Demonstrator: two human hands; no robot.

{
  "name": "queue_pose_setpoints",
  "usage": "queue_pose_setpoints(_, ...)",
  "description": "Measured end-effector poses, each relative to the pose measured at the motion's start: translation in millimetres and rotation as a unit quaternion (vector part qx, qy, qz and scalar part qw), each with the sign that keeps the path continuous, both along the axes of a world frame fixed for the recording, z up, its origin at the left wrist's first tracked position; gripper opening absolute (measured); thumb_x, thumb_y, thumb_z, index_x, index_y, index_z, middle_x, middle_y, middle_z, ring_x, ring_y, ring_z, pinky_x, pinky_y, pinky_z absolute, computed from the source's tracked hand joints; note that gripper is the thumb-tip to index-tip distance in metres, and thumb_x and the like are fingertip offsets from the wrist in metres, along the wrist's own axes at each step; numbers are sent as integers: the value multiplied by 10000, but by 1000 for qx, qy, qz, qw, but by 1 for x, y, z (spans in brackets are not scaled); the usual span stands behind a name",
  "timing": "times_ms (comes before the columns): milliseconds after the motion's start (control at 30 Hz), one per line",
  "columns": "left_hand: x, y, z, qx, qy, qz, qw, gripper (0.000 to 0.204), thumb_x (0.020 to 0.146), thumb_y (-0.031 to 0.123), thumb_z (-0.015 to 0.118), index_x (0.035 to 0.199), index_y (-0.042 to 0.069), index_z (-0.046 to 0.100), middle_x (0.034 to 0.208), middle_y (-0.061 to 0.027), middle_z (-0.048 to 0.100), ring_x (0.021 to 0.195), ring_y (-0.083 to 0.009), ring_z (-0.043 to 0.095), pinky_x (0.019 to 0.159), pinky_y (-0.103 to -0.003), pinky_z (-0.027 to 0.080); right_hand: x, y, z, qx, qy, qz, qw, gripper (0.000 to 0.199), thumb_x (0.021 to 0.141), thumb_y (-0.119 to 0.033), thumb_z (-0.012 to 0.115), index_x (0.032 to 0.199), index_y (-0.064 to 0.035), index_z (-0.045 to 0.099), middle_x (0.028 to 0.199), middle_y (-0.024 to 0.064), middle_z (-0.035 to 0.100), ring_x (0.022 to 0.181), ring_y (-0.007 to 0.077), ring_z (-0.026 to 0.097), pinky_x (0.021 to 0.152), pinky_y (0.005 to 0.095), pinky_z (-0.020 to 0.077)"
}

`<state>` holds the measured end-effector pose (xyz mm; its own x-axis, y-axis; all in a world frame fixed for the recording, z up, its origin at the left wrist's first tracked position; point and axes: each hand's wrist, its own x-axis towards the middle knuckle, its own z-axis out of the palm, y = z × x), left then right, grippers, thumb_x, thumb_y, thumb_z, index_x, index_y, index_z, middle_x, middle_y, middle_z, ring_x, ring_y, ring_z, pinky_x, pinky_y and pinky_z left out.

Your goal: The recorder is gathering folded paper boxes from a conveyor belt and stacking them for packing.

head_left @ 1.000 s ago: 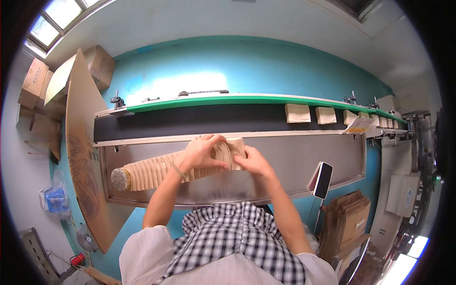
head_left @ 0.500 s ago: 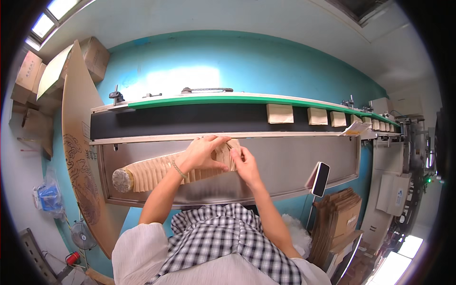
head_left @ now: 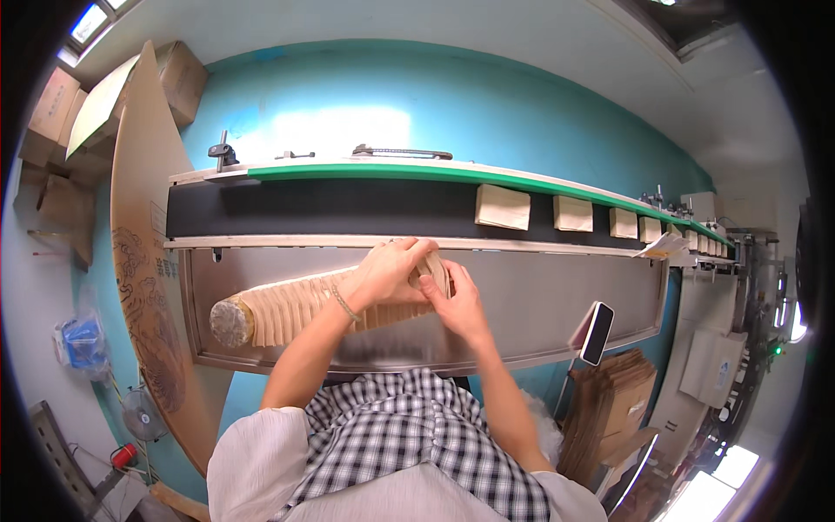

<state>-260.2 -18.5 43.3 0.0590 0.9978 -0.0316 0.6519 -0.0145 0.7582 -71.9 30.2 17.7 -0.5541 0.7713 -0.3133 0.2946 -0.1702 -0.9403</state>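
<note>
A long row of beige folded paper packets (head_left: 291,311), standing on edge and pressed together, lies across the steel tray (head_left: 531,296). Its left end is capped by a round, plastic-wrapped block (head_left: 231,323). My left hand (head_left: 391,277), with a bracelet at the wrist, grips the row's right end from above, thumb on the near side. Against the outermost packets presses my right hand (head_left: 457,300), its fingers curled around their right side. Between the two hands the end packets lean and fan slightly. Fingers hide part of their lower edges.
Behind the tray runs a black conveyor belt (head_left: 348,209) with a green guide strip, carrying several spaced beige packets (head_left: 503,208). A phone on a stand (head_left: 596,334) rises at the tray's near right. Flattened cardboard (head_left: 609,409) leans beyond it; a tall cardboard sheet (head_left: 143,261) borders the left.
Both hands shift slightly right at the row's end, and the end packets between them tilt more. The packets on the belt have slid a little left. The whole view has shifted slightly.
</note>
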Motion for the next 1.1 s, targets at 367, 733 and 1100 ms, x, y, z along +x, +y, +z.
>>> queue_pose_setpoints(367, -14, -18, 4, -10, -3, -10, 1000, 778, 670, 533, 834, 1271, 122, 560, 1177, -149, 652, 1058, -336, 645, 918, -467, 470, 17, 34, 2, -28, -49, 8, 998, 268, 1013, -227, 602, 1126, 16, 598, 1020, 100, 699, 830, 130, 665, 710, 282, 533)
queue_pose_setpoints(733, -17, -27, 2, 18, 7, 3, 1000, 781, 678, 535, 829, 1278, 120, 549, 1177, -142, 646, 1106, -329, 620, 944, -474, 443, -3, -17, -13, 35, -47, -15, 998, 415, 1026, -368, 574, 1207, 4, 604, 1031, 35, 650, 857, 98, 606, 744, 275, 515)
queue_pose_setpoints(1100, -21, -28, 6, -17, 37, 6, 999, 749, 680, 556, 834, 1219, 102, 579, 1123, -156, 667, 979, -340, 670, 892, -427, 506, -7, 52, -6, -223, 121, -164, 953, 394, 996, -334, 631, 1201, -2, 573, 1009, 124, 693, 873, 191, 685, 799, 324, 561)
